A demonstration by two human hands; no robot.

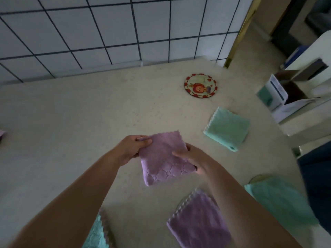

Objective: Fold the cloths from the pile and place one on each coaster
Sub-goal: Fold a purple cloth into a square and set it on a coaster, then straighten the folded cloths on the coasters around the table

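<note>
Pale speckled stone-look desk, backed by a white wall of large tiles with dark grout. Far edge runs along the wall; right edge drops off beside a beige floor strip and a doorway. Wide bare stretch across the left and centre of the desk, unobstructed up to the wall.

Off the right edge: open white cardboard box with blue printing, beside pale furniture. Dark blue fabric at the right margin, identity unclear.

On the desk, far right of centre: round coaster with red scalloped border and cartoon figure, uncovered. Nearer, well apart from it: folded mint-green fleece cloth with zigzag edge, lying flat. Near right: second folded mint-green cloth, a thin curved rim showing just behind it. Near centre: folded lilac cloth with zigzag trim, a dark curved edge peeking at its left side. Bottom left: mixed mint and lilac cloth, partly hidden by the left forearm. Small lilac scrap at the left margin.

Held above mid-desk: folded lilac fleece cloth with embossed pattern, roughly square, tilted, scalloped edge along the top. Left hand pinching the upper left corner, thumb on top. Right hand gripping the right edge, thumb over the face, fingers beneath.
</note>
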